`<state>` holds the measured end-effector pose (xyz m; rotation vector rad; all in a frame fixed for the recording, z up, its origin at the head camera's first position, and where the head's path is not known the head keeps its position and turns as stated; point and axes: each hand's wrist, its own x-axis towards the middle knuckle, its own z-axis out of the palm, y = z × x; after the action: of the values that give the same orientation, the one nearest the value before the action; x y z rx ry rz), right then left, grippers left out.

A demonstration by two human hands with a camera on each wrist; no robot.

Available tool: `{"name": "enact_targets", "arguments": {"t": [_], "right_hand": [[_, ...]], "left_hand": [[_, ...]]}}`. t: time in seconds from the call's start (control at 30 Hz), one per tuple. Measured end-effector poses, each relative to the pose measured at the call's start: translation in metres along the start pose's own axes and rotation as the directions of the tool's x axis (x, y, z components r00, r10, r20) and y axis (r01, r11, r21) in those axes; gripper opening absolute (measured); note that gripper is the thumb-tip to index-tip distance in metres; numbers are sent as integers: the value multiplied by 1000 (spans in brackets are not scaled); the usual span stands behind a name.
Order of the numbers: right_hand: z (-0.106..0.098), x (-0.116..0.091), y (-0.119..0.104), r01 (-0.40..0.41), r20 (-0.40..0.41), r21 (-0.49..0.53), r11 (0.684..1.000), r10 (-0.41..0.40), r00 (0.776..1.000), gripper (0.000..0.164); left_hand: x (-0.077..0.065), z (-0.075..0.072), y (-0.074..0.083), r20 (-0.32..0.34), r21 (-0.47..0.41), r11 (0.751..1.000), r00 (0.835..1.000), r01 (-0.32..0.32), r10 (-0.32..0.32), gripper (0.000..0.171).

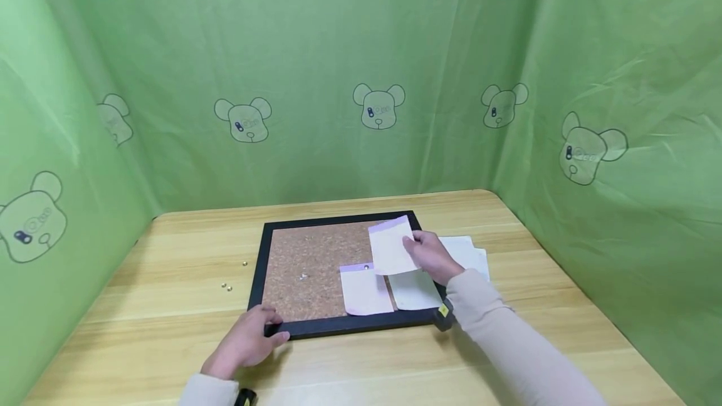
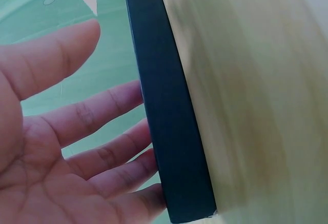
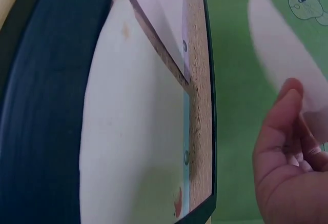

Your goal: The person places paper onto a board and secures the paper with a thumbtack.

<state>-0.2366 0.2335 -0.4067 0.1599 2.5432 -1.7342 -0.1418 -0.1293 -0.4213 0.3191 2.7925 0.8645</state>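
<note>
Head view: right fingers (image 1: 422,239) pinch a raised, lilac-topped sheet (image 1: 391,249); left fingers (image 2: 84,114), spread and gripping nothing, touch the black frame (image 1: 338,326). Advisable: light pinch, steady frame.

In my head view, the held sheet (image 1: 392,248) hides the upper part of the white sheet (image 1: 416,294) and one corner of the purple-edged sheet (image 1: 365,293). The sleeve (image 1: 496,331) and right hand (image 1: 434,257) cover part of the loose papers (image 1: 468,250). The specks (image 1: 303,276) on the board (image 1: 307,246) are too small for me to identify. In my left wrist view, the left edge cuts off the left hand (image 2: 51,167). In my right wrist view, the right edge crops the held sheet.
</note>
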Motion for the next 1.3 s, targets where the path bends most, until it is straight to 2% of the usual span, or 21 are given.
{"name": "enact_targets", "arguments": {"t": [0.23, 0.43, 0.7, 0.9, 1.07, 1.3], "right_hand": [[10, 2, 3, 43, -17, -24, 999, -43, 999, 13], [15, 1, 2, 31, 2, -63, 998, -31, 1000, 19], [25, -2, 2, 20, 39, -24, 1000, -19, 999, 11], [33, -3, 5, 47, 46, -15, 999, -46, 998, 10], [41, -3, 5, 33, 62, -24, 999, -32, 998, 10], [47, -7, 7, 14, 52, -126, 992, -8, 999, 11]], "left_hand": [[0, 0, 0, 5, -3, 1000, 1000, 11, -11, 29], [0, 0, -1, 3, 1, 1000, 1000, 4, -4, 29], [0, 1, -3, -2, -3, 1000, 1000, -2, 2, 29], [-1, 1, -2, 0, -10, 1000, 1000, -4, 4, 30], [-2, 0, -1, -5, -15, 1000, 1000, 0, 0, 29], [-1, 0, 0, 2, -13, 1000, 1000, 7, -7, 31]]}}
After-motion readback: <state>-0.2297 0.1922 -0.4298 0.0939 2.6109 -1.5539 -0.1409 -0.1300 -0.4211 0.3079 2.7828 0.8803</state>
